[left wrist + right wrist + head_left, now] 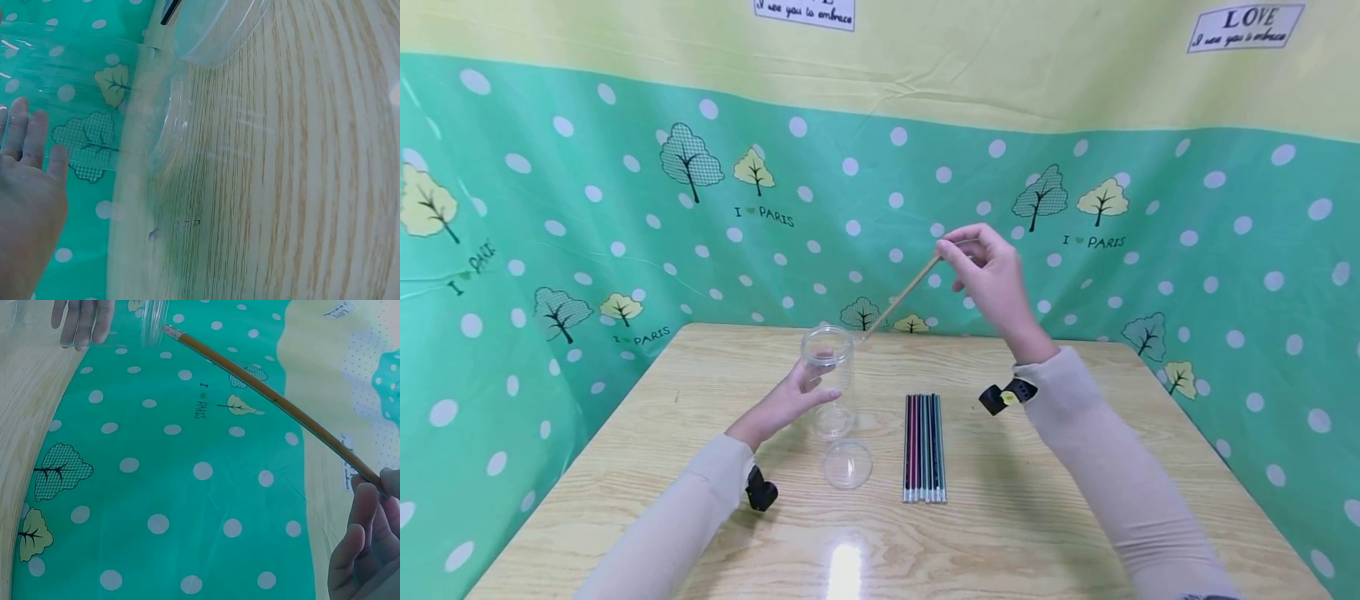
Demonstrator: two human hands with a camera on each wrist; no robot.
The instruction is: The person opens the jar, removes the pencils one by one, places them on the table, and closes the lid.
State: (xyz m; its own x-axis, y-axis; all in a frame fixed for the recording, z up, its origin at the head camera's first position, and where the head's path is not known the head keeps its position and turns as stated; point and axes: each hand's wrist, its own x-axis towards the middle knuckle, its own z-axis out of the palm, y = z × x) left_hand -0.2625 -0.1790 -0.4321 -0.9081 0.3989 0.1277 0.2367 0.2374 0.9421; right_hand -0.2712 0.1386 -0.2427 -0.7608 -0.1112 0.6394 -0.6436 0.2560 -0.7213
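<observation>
My left hand (786,407) grips a tall clear jar (842,385), thumb on the near side and fingers behind it; the jar's mouth faces up and no lid covers it. Higher and to the right, my right hand (988,271) pinches a yellow pencil (902,294) near one end between thumb and fingers. The pencil slants down to the left. In the right wrist view its eraser end (174,332) is beside the jar's rim (152,324). Through the jar wall, the left fingers (84,325) show.
A round clear lid (847,464) lies on the wooden table (715,375) in front of the jar. Right of it, several dark, red and green pencils (925,448) lie side by side, eraser ends toward me. A green and yellow patterned curtain (880,192) surrounds the table.
</observation>
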